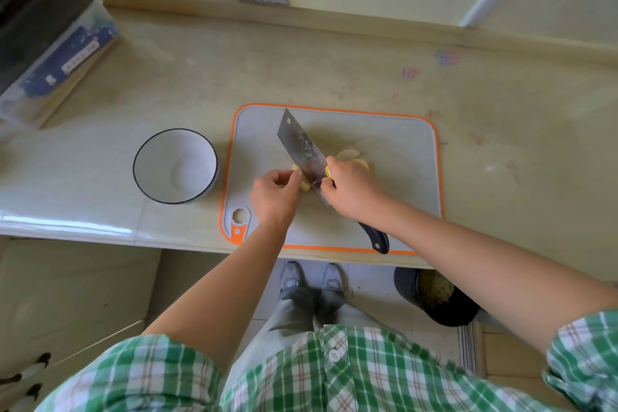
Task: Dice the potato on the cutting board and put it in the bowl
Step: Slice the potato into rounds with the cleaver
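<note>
KITCHEN COUNTER: A person in a green-and-white plaid shirt stands at a pale beige stone counter, bent over a grey plastic cutting board with an orange rim. The right hand is wrapped tightly round the handle of a broad steel cleaver. The dark handle end juts out below the wrist, and the blade slants away toward the board's far left corner.

The left hand, its fingers curled under, pinches a pale yellow potato piece hard against the left side of the blade. More cut potato slices lie on the board on the other side of the knife, just beyond the right hand's knuckles.

A round white bowl with a thin dark rim sits on the counter just left of the board, apart from it. Its white bottom is in plain view.

At the counter's far left stands a clear plastic storage box with dark blue contents. On the tiled floor below are the person's grey shoes. To their right, a dark round bin holds yellowish scraps and is partly tucked under the counter's edge.
</note>
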`<action>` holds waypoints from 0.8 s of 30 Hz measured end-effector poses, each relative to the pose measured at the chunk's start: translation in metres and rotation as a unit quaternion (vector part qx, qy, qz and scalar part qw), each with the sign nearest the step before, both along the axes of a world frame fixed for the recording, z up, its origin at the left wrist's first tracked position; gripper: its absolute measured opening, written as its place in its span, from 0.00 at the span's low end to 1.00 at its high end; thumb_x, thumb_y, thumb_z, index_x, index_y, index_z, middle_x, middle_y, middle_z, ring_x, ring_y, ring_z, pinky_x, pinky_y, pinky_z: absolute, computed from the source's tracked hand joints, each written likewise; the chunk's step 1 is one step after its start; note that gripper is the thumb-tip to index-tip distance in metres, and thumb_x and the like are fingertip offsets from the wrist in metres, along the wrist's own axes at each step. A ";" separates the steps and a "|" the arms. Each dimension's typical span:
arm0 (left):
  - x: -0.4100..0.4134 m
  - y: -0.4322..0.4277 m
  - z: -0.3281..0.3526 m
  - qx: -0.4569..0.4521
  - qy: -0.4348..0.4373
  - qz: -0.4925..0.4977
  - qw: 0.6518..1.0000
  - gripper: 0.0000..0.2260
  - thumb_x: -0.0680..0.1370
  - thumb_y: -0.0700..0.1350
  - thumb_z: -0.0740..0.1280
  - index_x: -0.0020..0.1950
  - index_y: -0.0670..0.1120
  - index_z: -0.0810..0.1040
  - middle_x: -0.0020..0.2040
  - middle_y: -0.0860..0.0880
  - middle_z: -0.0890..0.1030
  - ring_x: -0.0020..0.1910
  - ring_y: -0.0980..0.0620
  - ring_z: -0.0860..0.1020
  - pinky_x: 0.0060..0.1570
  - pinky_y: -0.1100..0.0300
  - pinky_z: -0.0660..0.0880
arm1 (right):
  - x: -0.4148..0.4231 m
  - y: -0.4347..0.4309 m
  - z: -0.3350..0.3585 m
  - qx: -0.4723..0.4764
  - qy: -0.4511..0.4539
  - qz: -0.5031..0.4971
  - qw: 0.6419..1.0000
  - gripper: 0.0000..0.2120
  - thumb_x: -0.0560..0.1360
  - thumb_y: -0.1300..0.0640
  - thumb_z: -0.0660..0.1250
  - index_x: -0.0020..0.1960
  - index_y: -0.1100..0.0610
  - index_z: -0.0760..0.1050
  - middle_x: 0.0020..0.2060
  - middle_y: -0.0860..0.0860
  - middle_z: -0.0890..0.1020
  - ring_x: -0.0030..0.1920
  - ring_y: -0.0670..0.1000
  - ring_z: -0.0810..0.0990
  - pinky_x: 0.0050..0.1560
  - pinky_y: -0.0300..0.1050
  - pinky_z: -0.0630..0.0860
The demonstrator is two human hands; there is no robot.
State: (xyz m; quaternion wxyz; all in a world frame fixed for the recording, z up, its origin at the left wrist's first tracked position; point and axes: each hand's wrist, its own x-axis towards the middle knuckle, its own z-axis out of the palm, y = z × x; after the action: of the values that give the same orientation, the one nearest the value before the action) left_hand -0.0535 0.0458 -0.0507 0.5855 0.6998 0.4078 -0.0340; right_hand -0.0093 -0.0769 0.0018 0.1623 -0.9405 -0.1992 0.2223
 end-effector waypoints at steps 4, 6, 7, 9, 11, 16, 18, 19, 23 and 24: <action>-0.002 0.001 0.003 0.002 0.009 -0.001 1.000 0.08 0.74 0.49 0.71 0.37 0.47 0.82 0.29 0.48 0.82 0.31 0.49 0.81 0.43 0.51 0.81 | -0.004 -0.001 -0.004 -0.003 -0.012 0.029 0.999 0.06 0.77 0.59 0.56 0.43 0.57 0.60 0.30 0.50 0.65 0.35 0.56 0.68 0.34 0.46 0.61; -0.001 -0.002 0.005 0.007 0.019 -0.003 1.000 0.09 0.74 0.49 0.71 0.35 0.48 0.82 0.29 0.48 0.82 0.32 0.47 0.82 0.42 0.51 0.81 | -0.007 -0.002 -0.006 0.002 -0.009 0.033 0.999 0.06 0.77 0.59 0.56 0.43 0.57 0.60 0.30 0.48 0.64 0.35 0.55 0.68 0.34 0.45 0.62; -0.001 -0.003 0.006 0.013 0.023 -0.006 1.000 0.10 0.74 0.49 0.71 0.34 0.48 0.82 0.29 0.48 0.82 0.34 0.46 0.83 0.41 0.51 0.81 | -0.007 -0.003 -0.007 0.005 -0.007 0.031 0.999 0.07 0.77 0.59 0.56 0.42 0.56 0.60 0.30 0.47 0.64 0.35 0.55 0.68 0.34 0.45 0.63; 0.001 -0.004 0.009 0.028 0.028 -0.012 0.999 0.11 0.73 0.49 0.70 0.33 0.46 0.82 0.30 0.47 0.82 0.36 0.44 0.83 0.41 0.51 0.79 | -0.008 -0.004 -0.009 0.014 -0.003 0.020 1.000 0.07 0.77 0.60 0.56 0.41 0.56 0.59 0.30 0.47 0.64 0.33 0.54 0.68 0.32 0.45 0.62; 0.000 -0.004 0.010 0.032 0.028 -0.012 0.999 0.11 0.73 0.48 0.67 0.32 0.45 0.81 0.31 0.45 0.82 0.36 0.42 0.82 0.40 0.50 0.79 | -0.008 -0.006 -0.011 0.028 0.004 0.005 1.000 0.08 0.77 0.60 0.56 0.40 0.55 0.59 0.30 0.48 0.64 0.31 0.52 0.65 0.31 0.46 0.59; -0.009 -0.003 0.007 0.020 0.015 -0.011 1.000 0.08 0.73 0.45 0.67 0.34 0.50 0.80 0.31 0.48 0.83 0.36 0.45 0.83 0.46 0.48 0.80 | -0.014 -0.006 -0.011 0.054 0.000 -0.012 0.998 0.08 0.78 0.59 0.57 0.42 0.57 0.60 0.29 0.48 0.64 0.28 0.47 0.62 0.26 0.44 0.55; -0.009 -0.003 0.007 0.018 0.009 -0.006 1.000 0.10 0.74 0.50 0.68 0.34 0.49 0.80 0.30 0.48 0.83 0.36 0.46 0.83 0.44 0.50 0.80 | -0.015 -0.004 -0.009 0.046 -0.005 0.001 0.999 0.08 0.78 0.59 0.57 0.42 0.56 0.60 0.28 0.48 0.64 0.27 0.47 0.62 0.26 0.44 0.55; -0.009 -0.002 0.007 0.017 0.011 -0.007 1.000 0.11 0.74 0.52 0.69 0.35 0.49 0.81 0.30 0.48 0.83 0.35 0.46 0.83 0.43 0.51 0.80 | -0.014 -0.004 -0.008 0.042 -0.007 0.007 0.999 0.08 0.78 0.59 0.57 0.42 0.57 0.59 0.28 0.48 0.64 0.27 0.47 0.62 0.26 0.45 0.55; -0.005 -0.003 0.008 0.013 0.030 -0.018 0.999 0.12 0.75 0.50 0.70 0.33 0.49 0.80 0.30 0.48 0.83 0.36 0.46 0.84 0.42 0.52 0.80 | -0.014 -0.008 -0.009 0.037 -0.008 0.019 0.999 0.08 0.78 0.59 0.57 0.42 0.56 0.59 0.28 0.49 0.64 0.29 0.55 0.65 0.28 0.46 0.58; -0.003 -0.004 0.009 0.016 0.036 -0.021 0.999 0.12 0.75 0.48 0.69 0.32 0.48 0.80 0.30 0.48 0.82 0.36 0.46 0.84 0.41 0.53 0.79 | -0.014 -0.010 -0.009 0.032 -0.009 0.023 0.999 0.08 0.78 0.59 0.57 0.42 0.56 0.59 0.28 0.49 0.64 0.30 0.57 0.66 0.29 0.47 0.60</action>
State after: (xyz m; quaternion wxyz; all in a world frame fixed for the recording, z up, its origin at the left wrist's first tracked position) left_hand -0.0569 0.0418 -0.0415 0.5582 0.7160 0.4142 -0.0647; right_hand -0.0230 -0.0864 -0.0067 0.1856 -0.9319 -0.2298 0.2106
